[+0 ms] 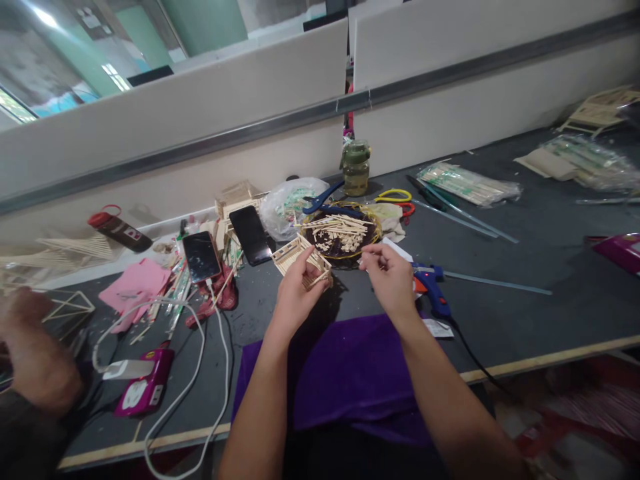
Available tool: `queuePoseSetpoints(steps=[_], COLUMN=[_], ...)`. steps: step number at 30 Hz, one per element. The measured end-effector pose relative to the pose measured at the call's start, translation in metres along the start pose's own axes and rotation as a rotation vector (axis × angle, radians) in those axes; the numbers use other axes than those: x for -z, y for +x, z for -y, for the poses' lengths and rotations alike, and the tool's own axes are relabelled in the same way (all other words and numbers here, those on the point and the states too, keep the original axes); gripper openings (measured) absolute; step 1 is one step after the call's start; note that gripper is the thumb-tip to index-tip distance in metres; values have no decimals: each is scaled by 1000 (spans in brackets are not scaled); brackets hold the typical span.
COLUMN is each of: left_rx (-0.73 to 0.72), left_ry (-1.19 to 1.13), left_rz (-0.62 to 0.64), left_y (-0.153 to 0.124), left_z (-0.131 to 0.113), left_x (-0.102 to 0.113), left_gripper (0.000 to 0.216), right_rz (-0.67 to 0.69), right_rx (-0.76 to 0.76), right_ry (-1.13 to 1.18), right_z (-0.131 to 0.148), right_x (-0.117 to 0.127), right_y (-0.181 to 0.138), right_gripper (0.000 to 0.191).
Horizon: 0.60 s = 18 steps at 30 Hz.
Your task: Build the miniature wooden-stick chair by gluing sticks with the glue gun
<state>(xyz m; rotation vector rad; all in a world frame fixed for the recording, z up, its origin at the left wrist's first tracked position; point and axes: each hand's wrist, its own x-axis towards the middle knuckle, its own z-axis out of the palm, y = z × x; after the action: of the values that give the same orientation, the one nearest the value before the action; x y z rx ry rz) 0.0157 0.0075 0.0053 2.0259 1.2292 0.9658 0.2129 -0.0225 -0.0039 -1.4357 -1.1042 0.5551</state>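
Between the thumb and fingers of my left hand (301, 283) is a small model frame of thin wooden sticks (287, 256), tilted above the table. My right hand (389, 277) is closed in a pinch a little to the right of it. Whatever lies between those fingertips is too small to make out. Just beyond both hands stands a dark, yellow-rimmed basket (379, 230) with short cut sticks (345, 233) in it. Near my right wrist lies a blue glue gun (436, 293) with a clear glue stick (497, 283) in its back.
Two phones (250, 233), a white cable (203, 340) and a magenta power strip (150, 387) lie at left. Another person's hand (30, 313) is at far left. A green-lidded bottle (356, 170), yellow-handled scissors (393, 196) and bagged sticks (467, 183) stand or lie behind. Purple cloth (345, 380) covers the front.
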Motion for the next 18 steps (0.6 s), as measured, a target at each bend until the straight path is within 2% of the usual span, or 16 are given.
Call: queuePoseSetpoints(steps=[2, 4, 6, 9, 13, 18], left_rx=[-3, -8, -11, -16, -21, -1], left_ry=[-1, 5, 25, 50, 28, -15], left_rz=[7, 15, 20, 21, 11, 12], left_y=[0, -1, -1, -2, -2, -2], left_z=[0, 1, 1, 2, 2, 2], left_x=[0, -1, -1, 0, 0, -1], left_gripper=[70, 71, 70, 70, 71, 72], right_rz=[-32, -7, 82, 207, 352, 440], right_rx=[46, 50, 40, 59, 82, 95], right_ry=[-182, -435, -663, -877, -1004, -1024], right_z=[4, 13, 22, 31, 25, 18], right_x=[11, 21, 25, 19, -1, -19], right_y=[19, 40, 59, 79, 89, 94], right_gripper=[22, 18, 19, 21, 18, 16])
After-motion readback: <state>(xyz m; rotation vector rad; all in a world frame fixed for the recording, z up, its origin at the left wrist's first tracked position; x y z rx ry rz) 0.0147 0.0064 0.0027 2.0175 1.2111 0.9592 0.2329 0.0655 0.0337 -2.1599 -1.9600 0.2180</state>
